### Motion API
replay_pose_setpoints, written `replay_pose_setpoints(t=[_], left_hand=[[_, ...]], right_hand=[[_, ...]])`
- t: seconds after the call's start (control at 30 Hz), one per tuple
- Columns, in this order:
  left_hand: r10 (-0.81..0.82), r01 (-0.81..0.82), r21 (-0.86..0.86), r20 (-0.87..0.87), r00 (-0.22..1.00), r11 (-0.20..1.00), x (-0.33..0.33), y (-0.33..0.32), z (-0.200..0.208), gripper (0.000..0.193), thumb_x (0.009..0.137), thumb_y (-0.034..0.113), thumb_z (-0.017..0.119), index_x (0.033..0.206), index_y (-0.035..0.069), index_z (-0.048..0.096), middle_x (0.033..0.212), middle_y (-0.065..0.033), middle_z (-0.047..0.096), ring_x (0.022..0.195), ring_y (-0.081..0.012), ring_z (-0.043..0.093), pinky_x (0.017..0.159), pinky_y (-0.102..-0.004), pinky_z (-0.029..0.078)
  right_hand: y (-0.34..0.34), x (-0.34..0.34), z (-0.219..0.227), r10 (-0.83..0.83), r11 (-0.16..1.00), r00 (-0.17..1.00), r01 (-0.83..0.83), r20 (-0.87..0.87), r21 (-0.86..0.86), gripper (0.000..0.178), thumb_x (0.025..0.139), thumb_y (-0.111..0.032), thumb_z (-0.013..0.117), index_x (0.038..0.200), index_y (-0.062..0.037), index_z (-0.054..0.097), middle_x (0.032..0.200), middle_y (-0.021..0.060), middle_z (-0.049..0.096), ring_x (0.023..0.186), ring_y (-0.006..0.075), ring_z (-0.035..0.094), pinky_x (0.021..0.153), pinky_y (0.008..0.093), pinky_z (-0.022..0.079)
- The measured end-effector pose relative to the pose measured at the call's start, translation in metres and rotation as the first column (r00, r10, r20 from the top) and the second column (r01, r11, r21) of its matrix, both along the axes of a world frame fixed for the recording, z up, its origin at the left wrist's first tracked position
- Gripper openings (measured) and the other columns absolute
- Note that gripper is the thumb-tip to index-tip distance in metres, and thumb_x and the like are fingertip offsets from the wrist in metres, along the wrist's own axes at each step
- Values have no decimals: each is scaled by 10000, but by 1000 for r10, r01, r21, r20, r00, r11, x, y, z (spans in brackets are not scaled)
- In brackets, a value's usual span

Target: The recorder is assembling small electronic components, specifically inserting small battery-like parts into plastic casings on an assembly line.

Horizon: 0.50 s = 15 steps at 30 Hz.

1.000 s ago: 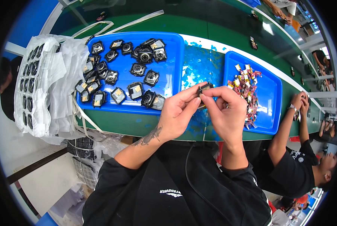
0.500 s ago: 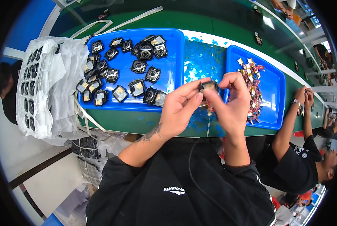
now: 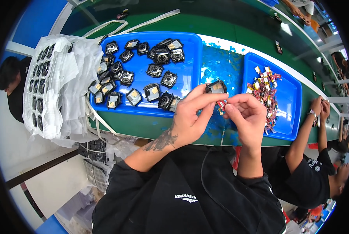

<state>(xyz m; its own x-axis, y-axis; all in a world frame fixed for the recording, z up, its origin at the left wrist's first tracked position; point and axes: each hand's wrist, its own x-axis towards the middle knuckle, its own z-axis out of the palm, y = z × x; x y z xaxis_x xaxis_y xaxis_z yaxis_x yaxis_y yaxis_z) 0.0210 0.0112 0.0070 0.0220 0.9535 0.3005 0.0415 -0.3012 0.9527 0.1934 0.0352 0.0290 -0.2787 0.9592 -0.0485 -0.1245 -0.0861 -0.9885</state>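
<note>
My left hand [image 3: 194, 117] is closed on a black smartwatch case [image 3: 216, 87], its grey inner side facing up. Below the case, a small red-and-white flex part [image 3: 222, 104] sits between my two hands. The fingertips of my right hand [image 3: 248, 117] pinch this part, with the thumb and index finger together. Whether it is joined to the case is hidden by my fingers. To the left, a blue tray [image 3: 182, 87] holds many similar watch cases, some face down. On the right, another blue tray [image 3: 287, 105] carries a heap of small red, white and gold flex parts [image 3: 266, 97].
Small blue film scraps [image 3: 211, 66] litter the green bench between the trays. A tall stack of white plastic trays [image 3: 61, 89] with black parts stands at the left edge. White straps [image 3: 151, 19] lie behind. A co-worker's hands [image 3: 320, 107] are at the right.
My right hand has drawn down from the case, and the red-and-white part now shows between my fingers. The case is more exposed. The whole view has shifted slightly.
</note>
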Motion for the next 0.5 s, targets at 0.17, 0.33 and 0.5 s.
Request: replay_pose_setpoints(t=[0.17, 0.33, 0.5], left_hand=[[23, -15, 29, -303, 953, 999, -14, -4, 18, 321, 804, -61, 662, 1116, 8, 684, 1081, -162, 652, 932, -261, 669, 772, -301, 531], [34, 27, 133, -435, 900, 991, -17, -5, 19, 228, 778, -30, 699, 1002, 8, 701, 1016, -119, 662, 810, -239, 678, 667, -302, 536], [-76, 88, 3, -478, 875, 996, -22, -12, 27, 166, 779, 7, 723, 945, 7, 705, 850, -90, 630, 696, -208, 656, 576, -285, 500]], right_hand=[[6, 6, 4, 90, 990, 996, -92, -23, -103, 133, 861, 40, 648, 992, 42, 630, 858, 83, 678, 735, 102, 651, 676, 222, 539], [12, 14, 4, 280, 936, 956, -293, -93, -197, 68, 885, -3, 650, 936, 26, 615, 871, 42, 642, 764, 76, 611, 673, 209, 508], [12, 14, 5, 278, 949, 954, -291, -110, -124, 62, 889, -26, 649, 896, 0, 592, 896, 31, 596, 806, 72, 551, 680, 214, 475]])
